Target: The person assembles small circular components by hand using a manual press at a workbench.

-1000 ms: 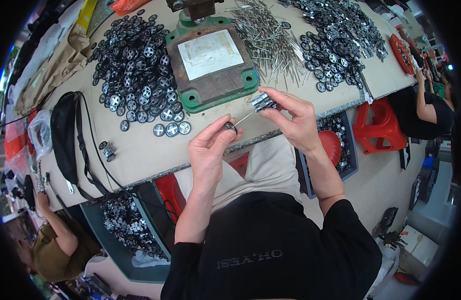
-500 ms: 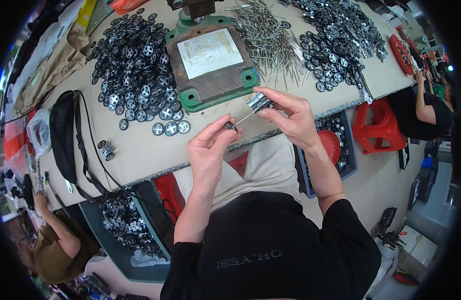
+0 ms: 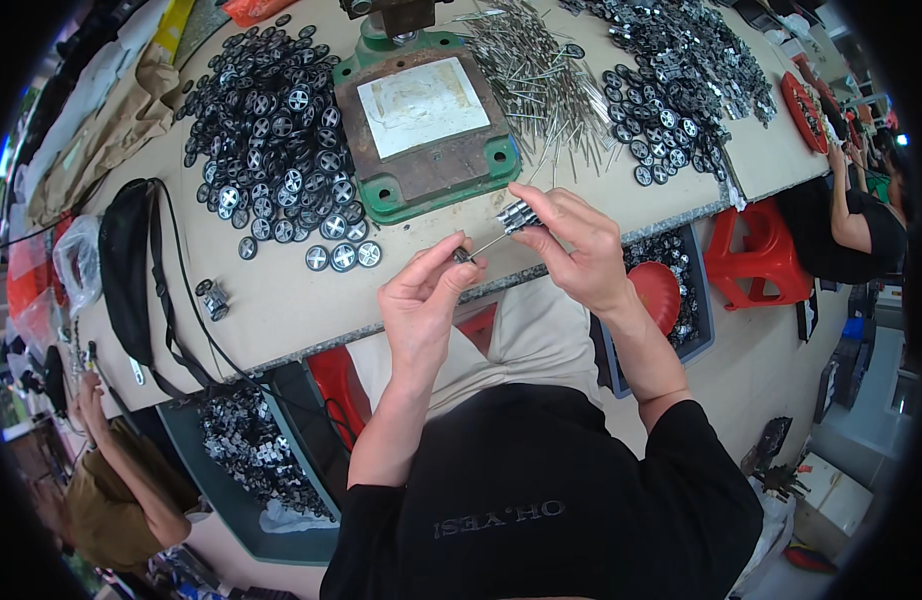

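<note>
My left hand [image 3: 419, 305] pinches a small black wheel [image 3: 463, 256] between thumb and fingertips, above the table's near edge. From the wheel a thin metal rod [image 3: 490, 243] points up and right toward a small grey-and-black block-like part [image 3: 518, 216]. My right hand [image 3: 584, 250] grips that part between thumb and fingers. The rod's far end meets the part's near side; how deep it goes in, I cannot tell. Just beyond my hands stands the green metal base [image 3: 443, 203] of a bench press, with a white sheet [image 3: 421, 107] on its plate.
Black wheels with silver spokes [image 3: 271, 150] are heaped left of the press. Metal rods [image 3: 541, 85], more wheels [image 3: 653, 135] and grey parts [image 3: 701, 60] lie right. A small assembled piece [image 3: 214, 300] and black strap [image 3: 131, 270] lie left. Bins [image 3: 316, 535] [image 3: 703, 345] flank my legs.
My right hand has tilted the block-like part and shifted it slightly down. My left hand stays nearly in place with the wheel. At far left, another person's arm has moved.
</note>
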Action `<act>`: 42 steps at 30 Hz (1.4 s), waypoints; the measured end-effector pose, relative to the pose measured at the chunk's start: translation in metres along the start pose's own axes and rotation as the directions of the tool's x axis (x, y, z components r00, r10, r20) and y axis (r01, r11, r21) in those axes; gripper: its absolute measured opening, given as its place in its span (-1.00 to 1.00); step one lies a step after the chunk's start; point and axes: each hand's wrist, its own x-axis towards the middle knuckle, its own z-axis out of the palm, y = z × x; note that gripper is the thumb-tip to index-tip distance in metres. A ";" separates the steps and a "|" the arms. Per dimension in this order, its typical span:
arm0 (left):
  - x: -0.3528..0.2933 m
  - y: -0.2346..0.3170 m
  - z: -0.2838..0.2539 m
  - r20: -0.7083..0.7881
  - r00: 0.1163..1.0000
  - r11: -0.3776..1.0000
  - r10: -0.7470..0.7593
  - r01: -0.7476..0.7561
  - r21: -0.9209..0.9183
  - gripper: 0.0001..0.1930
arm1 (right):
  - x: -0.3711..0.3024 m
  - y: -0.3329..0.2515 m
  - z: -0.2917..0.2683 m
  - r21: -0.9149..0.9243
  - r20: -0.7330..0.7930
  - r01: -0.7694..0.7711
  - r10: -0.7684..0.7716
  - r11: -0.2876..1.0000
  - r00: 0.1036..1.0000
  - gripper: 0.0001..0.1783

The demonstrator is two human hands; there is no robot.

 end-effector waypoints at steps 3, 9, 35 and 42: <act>0.004 0.000 -0.009 0.139 0.961 0.894 -0.238 0.273 -0.355 -0.69 | 0.000 0.004 0.000 0.025 0.019 0.042 -0.043 0.999 0.999 -0.51; -0.001 0.002 -0.002 0.046 0.990 0.978 -0.134 0.139 -0.153 -0.69 | 0.000 0.006 -0.001 0.085 0.020 0.031 -0.033 0.996 0.999 -0.51; -0.006 -0.008 0.004 0.017 0.999 0.995 -0.049 0.050 -0.090 -0.67 | -0.012 -0.003 0.011 0.167 0.124 -0.130 0.110 0.977 0.986 -0.59; 0.000 -0.004 0.007 0.001 0.999 0.984 -0.053 0.052 -0.171 -0.67 | -0.008 0.004 0.012 0.454 0.087 -0.264 0.253 0.851 0.964 -0.72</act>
